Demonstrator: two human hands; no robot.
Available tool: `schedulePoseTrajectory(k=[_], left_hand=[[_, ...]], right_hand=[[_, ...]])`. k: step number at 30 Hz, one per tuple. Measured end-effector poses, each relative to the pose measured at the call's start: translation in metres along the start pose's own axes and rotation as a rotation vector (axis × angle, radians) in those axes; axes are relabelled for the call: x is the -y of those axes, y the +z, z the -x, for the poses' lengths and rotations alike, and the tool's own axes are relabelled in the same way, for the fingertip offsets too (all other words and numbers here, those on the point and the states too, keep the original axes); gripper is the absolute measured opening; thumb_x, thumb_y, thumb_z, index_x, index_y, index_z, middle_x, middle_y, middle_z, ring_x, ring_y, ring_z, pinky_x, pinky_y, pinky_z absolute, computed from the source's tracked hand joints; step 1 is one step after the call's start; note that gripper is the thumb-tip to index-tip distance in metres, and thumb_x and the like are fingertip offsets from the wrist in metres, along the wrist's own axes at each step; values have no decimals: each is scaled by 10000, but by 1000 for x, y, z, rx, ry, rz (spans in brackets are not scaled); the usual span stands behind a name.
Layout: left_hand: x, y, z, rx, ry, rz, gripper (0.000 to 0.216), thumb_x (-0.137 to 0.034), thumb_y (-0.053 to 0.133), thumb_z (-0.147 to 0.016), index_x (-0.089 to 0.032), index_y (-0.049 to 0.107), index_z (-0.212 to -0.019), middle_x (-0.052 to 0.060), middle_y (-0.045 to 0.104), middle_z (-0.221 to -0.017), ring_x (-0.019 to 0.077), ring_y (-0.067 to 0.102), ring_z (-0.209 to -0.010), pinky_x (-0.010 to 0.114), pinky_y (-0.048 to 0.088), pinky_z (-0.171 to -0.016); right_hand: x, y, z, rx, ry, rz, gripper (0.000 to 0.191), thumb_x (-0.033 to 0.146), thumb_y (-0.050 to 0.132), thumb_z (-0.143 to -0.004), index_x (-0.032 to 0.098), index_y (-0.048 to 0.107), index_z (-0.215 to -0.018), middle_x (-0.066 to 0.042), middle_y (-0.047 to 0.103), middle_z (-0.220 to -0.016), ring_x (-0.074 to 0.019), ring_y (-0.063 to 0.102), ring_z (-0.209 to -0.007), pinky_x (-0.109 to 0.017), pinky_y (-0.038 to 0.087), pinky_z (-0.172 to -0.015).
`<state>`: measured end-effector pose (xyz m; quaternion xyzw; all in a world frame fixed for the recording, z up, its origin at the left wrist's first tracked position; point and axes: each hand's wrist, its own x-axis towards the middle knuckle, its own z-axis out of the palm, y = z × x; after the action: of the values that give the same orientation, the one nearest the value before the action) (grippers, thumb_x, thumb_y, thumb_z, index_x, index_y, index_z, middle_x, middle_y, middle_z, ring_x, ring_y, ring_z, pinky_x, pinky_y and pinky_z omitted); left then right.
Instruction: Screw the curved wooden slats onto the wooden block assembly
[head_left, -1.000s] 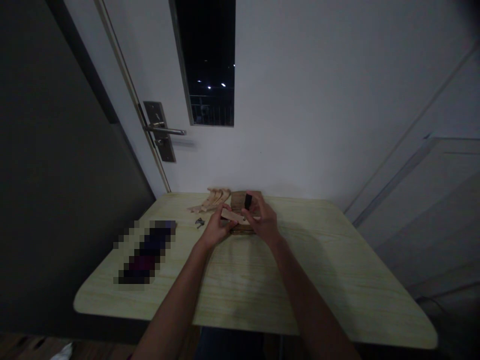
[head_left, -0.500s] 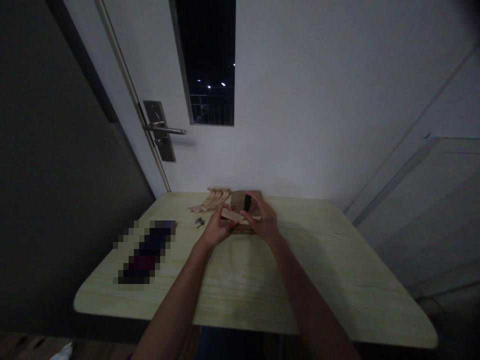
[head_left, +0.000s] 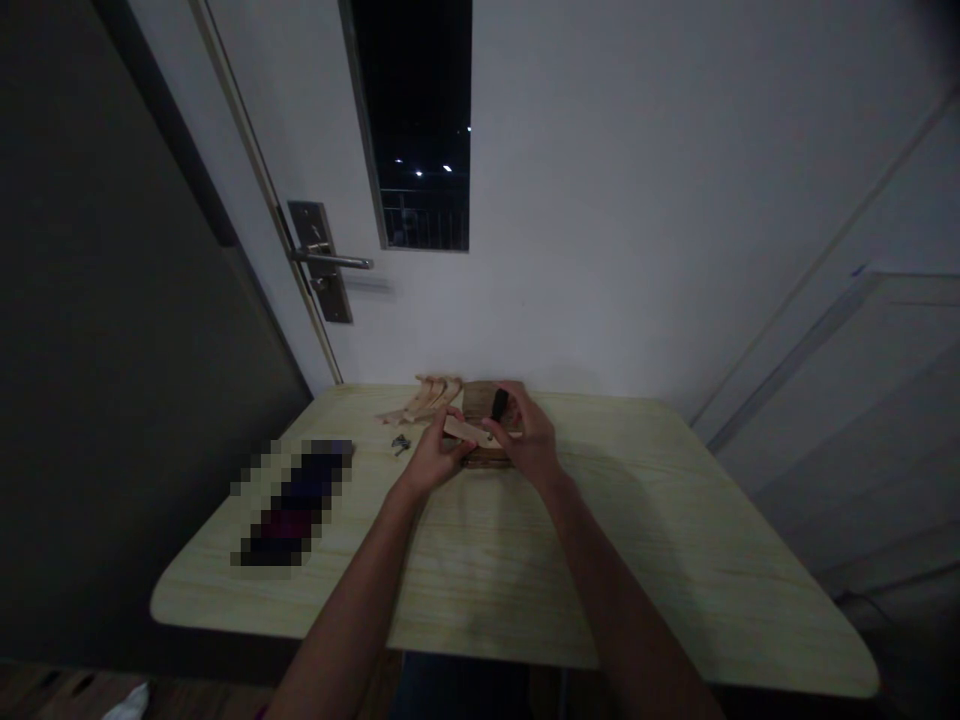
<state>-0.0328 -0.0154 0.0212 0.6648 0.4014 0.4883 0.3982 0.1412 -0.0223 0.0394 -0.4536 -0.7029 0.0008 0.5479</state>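
My left hand (head_left: pixel 437 458) pinches the left end of a pale wooden strip (head_left: pixel 465 431). In my right hand (head_left: pixel 531 440) is a screwdriver (head_left: pixel 499 404) with a short black handle, tilted, its lower end at the strip. The fingers of my right hand also lie close to the strip's right part, which they partly hide. Beneath both hands is a brown, wood-grained block or board (head_left: pixel 480 394); its exact kind I cannot make out. Left of my left hand lies a small cluster of metal screws (head_left: pixel 401 443).
Several curved pale wooden pieces (head_left: pixel 433 395) lie at the back of the light wooden table (head_left: pixel 645 560). A blurred-out dark object (head_left: pixel 300 505) is at the table's left. Behind the table stands a white door with a metal handle (head_left: pixel 337 261).
The screwdriver's handle has tilted slightly to the right, along with my right fingers. My left hand and the wooden strip have stayed nearly in place.
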Motion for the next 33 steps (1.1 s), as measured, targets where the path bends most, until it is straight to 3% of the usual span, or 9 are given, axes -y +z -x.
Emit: schedulePoseTrajectory(k=[5,11,16,22,25,29,33], left_hand=[[2,-1,0,5,16,-14,389,-363,703,-732,-194,474,-998,6,569,-869,158,559,-796,282,464,-728],[0,0,1,-12,14,-5,378,-355,708,-728,-199,487,-993,5,582,-848,167,577,-777,294,471,-702],[-1,0,1,7,8,-18,361,-355,698,-742,-199,495,-996,4,593,-836,168,584,-767,293,475,-693],[2,0,0,9,-3,17,372,-374,694,-749,-196,490,-1003,17,605,-864,178,601,-798,306,494,-708],[-1,0,0,10,8,-10,364,-342,708,-731,-193,485,-977,14,606,-859,175,597,-797,305,489,-720],[-7,-1,0,0,27,-7,360,-325,710,-724,-192,487,-973,10,612,-848,173,597,-799,300,481,-734],[-7,0,1,-7,8,20,394,-355,728,-707,-196,500,-986,10,606,-859,177,597,-815,299,480,-737]], right_hand=[[-1,-1,2,34,-64,35,397,383,591,-888,241,583,-1258,-71,700,-1113,-201,663,-892,-342,528,-861],[-5,4,3,0,79,-94,562,411,602,-888,266,430,-1402,-58,709,-1104,-215,703,-887,-354,568,-809],[-4,3,3,-2,47,-71,382,398,587,-900,298,541,-1265,-28,724,-1069,-205,706,-856,-349,565,-805],[-2,-2,1,43,-53,-94,361,320,455,-953,265,537,-1300,-53,696,-1190,-191,702,-909,-360,542,-864],[-3,-1,1,32,-46,-89,379,334,495,-935,261,543,-1304,-58,671,-1232,-179,694,-857,-350,547,-834],[-3,2,1,-21,12,-51,384,379,591,-882,256,589,-1246,-47,711,-1066,-174,644,-745,-335,547,-757],[-1,0,0,-28,-20,-47,389,405,628,-855,254,609,-1214,-52,702,-1098,-186,643,-786,-349,542,-803]])
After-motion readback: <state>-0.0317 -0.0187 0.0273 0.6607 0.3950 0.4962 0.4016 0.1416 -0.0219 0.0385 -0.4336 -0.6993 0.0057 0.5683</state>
